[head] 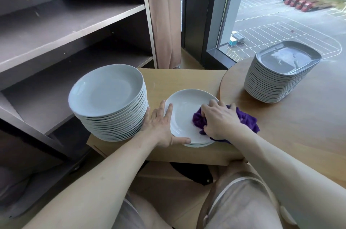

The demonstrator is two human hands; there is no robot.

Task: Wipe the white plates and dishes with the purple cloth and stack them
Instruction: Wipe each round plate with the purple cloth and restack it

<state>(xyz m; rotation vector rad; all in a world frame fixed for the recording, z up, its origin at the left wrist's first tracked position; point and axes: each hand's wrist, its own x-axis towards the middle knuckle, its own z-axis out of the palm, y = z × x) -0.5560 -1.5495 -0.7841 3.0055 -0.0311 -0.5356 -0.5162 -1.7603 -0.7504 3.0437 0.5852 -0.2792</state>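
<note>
A white round plate (184,109) lies on a short stack of two or three plates near the front edge of the low wooden table (187,79). My left hand (162,126) steadies the plate's left rim, fingers straight along the edge and thumb on the near rim. My right hand (220,120) grips the bunched purple cloth (247,119) and presses it onto the right side of the plate. A tall stack of white round plates (110,97) stands just left of my left hand. A stack of white rectangular dishes (282,73) stands on the round table (309,126) at the right.
A dark shelf unit (65,28) with bare shelves stands at the left, close to the tall stack. A beige curtain (164,17) and a large window (290,13) are behind the tables. My knees are below the table edge.
</note>
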